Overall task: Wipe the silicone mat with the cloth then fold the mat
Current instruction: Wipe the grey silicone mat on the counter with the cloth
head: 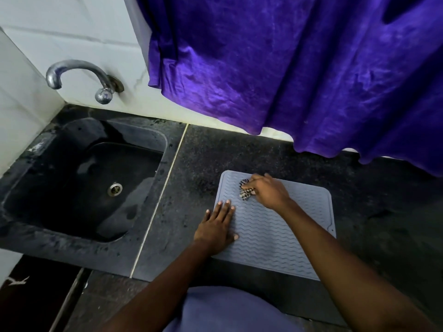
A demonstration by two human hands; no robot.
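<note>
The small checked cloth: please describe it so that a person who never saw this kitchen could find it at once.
Right of the black stone sink, a grey ribbed silicone mat lies on the dark countertop. Near the mat's far left corner, the right hand grips a small bunched cloth. Its black-and-white check is the only pattern of squares there.

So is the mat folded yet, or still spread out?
Spread flat. The mat lies open on the counter, left hand pressing it, right hand holding the cloth.
</note>
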